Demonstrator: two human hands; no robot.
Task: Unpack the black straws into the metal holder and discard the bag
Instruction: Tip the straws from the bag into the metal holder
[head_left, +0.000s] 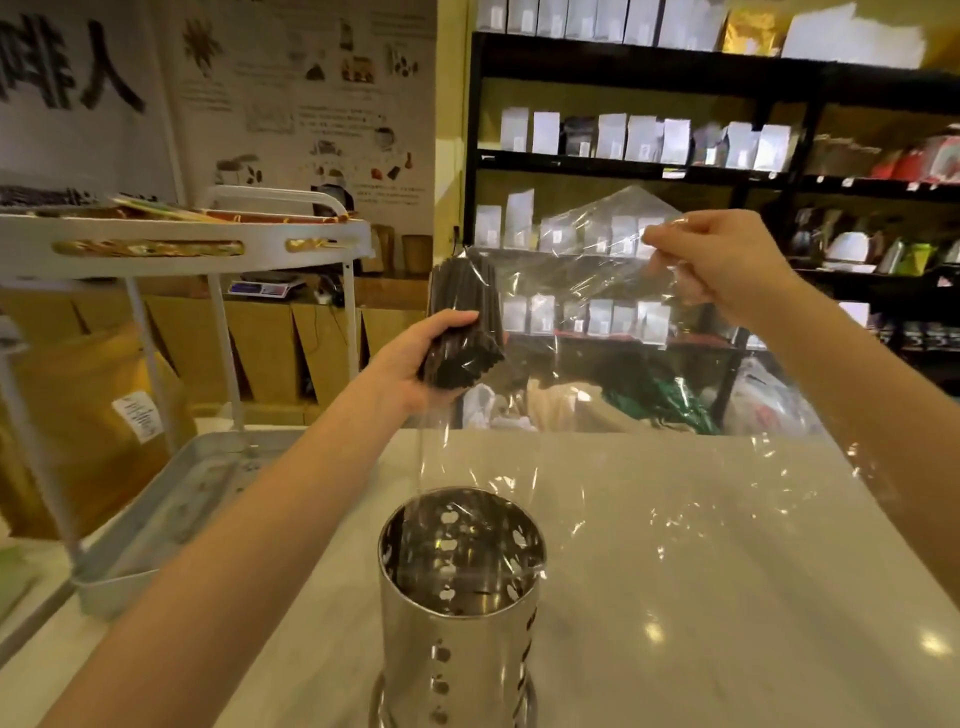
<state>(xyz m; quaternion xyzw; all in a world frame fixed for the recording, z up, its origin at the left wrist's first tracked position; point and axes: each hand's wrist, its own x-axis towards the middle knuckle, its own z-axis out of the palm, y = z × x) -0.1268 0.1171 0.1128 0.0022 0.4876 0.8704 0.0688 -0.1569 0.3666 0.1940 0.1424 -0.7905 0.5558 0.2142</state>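
Shop shelving (727, 166) stocked with white and dark pouches fills the background, with a white trolley (182, 234) and a metal tray (171, 514) at the left; a pale, glossy bench (727, 597) occupies the foreground.

Progress: the task appears to be in its middle stage. The bundle of black straws (462, 322) is not yet in the perforated metal holder (460, 597), whose interior shows only reflections and no straws. The clear plastic bag (587, 291) is in hand, not discarded. Whether the bundle is fully free of the film cannot be told; glossy film seems to lie over part of it. Remaining, by this judgement: freeing the straws completely, lowering them into the holder, and disposing of the bag.

Left hand (415, 364): raised above and beyond the holder, forearm reaching forward from lower left, fingers wrapped closed around the lower part of the straw bundle, which stands roughly upright.

Right hand (722, 265): held higher and well apart to the right, fingers pinched shut on the upper edge of the bag. The film stretches between the two hands and trails down toward the holder's rim.

Holder: upright on the bench, near the lower centre, below the left hand.
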